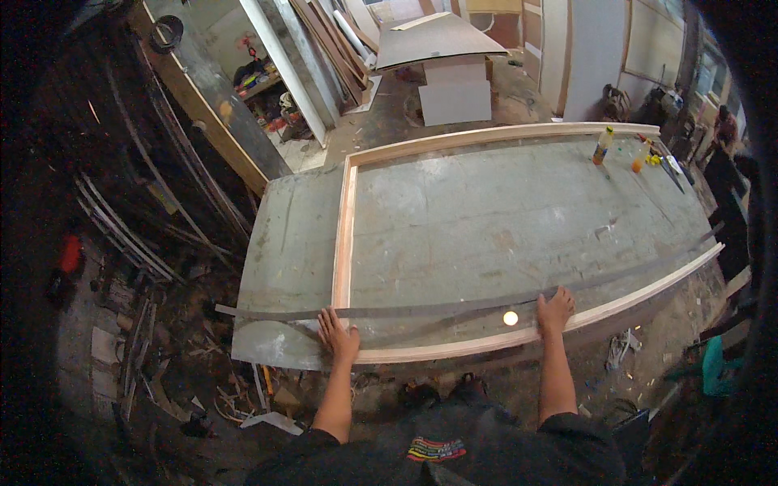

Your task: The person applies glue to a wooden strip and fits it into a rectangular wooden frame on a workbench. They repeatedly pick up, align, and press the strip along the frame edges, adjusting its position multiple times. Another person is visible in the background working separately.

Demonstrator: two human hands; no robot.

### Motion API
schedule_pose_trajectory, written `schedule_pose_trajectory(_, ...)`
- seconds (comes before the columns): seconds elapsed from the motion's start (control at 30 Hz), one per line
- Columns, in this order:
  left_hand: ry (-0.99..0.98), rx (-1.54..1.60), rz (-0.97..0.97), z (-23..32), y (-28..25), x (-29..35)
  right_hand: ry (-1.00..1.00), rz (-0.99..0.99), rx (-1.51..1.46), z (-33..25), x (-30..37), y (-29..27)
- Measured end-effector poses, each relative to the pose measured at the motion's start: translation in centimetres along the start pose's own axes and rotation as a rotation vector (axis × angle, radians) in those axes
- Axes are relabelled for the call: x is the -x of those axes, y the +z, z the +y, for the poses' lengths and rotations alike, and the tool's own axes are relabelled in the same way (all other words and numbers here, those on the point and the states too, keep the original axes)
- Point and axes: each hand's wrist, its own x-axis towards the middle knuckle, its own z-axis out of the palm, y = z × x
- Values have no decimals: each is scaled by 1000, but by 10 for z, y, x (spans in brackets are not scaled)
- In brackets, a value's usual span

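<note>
A large light-wood frame (pixel 345 235) lies on a grey-green worktable (pixel 454 219). A long thin grey strip (pixel 421 309) runs across the near part of it, overhanging the table's left end. My left hand (pixel 339 334) rests over the near left corner of the frame, fingers spread and fingertips at the strip. Farther right, my right hand (pixel 555 311) is bent over the strip, just inside the frame's near rail (pixel 470 348); its palm side is hidden. Between the hands, near my right one, is a small bright round spot (pixel 510 318).
Two bottles with orange contents, one a tall bottle (pixel 602 146), stand at the far right, beside small tools. Behind the table is a board-topped stand (pixel 438 40). Long dark strips (pixel 162 182) lean at left, with offcuts (pixel 154 364) on the floor.
</note>
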Motion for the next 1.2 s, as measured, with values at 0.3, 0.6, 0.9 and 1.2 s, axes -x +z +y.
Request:
schedule_pose_trajectory(0.3, 17, -29, -17, -13, 12, -4, -82, 5, -35, 2, -6, 7)
schedule_pose_trajectory(0.6, -7, -166, -16, -11, 13, -8, 66, -102, 11, -7, -2, 4)
schedule_pose_trajectory(0.9, -87, -237, 10, -15, 19, -11, 4, -51, -8, -5, -1, 5)
schedule_pose_trajectory(1.2, -84, -208, 52, -33, 31, -17, -63, -30, 23, -3, -4, 7)
